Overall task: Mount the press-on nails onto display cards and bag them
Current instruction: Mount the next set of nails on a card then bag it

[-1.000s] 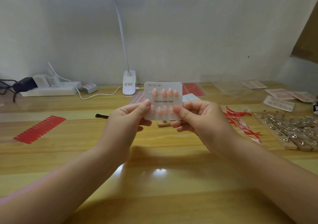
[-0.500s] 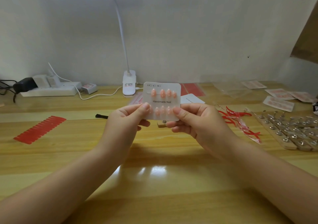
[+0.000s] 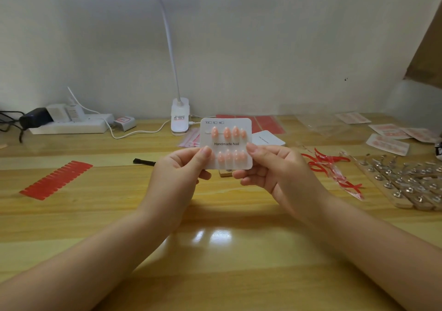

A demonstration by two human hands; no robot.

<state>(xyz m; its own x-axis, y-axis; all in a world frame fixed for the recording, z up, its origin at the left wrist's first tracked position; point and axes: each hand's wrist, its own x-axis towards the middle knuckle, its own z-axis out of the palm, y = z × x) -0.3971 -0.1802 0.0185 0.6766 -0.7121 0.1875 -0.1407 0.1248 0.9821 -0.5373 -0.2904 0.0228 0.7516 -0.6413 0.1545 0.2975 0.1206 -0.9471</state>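
Observation:
A white display card (image 3: 246, 125) printed "Handmade Nail" is held upright above the middle of the wooden table. Two rows of pink press-on nails (image 3: 227, 133) are stuck on it. My left hand (image 3: 178, 174) pinches the card's lower left edge, thumb on the front. My right hand (image 3: 277, 170) pinches the lower right edge the same way. The lower corners of the card are hidden behind my thumbs.
A red adhesive strip sheet (image 3: 56, 179) lies at left. Wooden nail stands (image 3: 406, 184) with metal holders and red peeled strips (image 3: 332, 169) lie at right. Bagged nail cards (image 3: 388, 141), clear bags (image 3: 320, 125), a blank card (image 3: 269, 138), lamp base (image 3: 179, 117) and power strip (image 3: 69, 125) line the back.
The card has shifted slightly left and tilted a little in my hands. Both hands keep their pinch on it.

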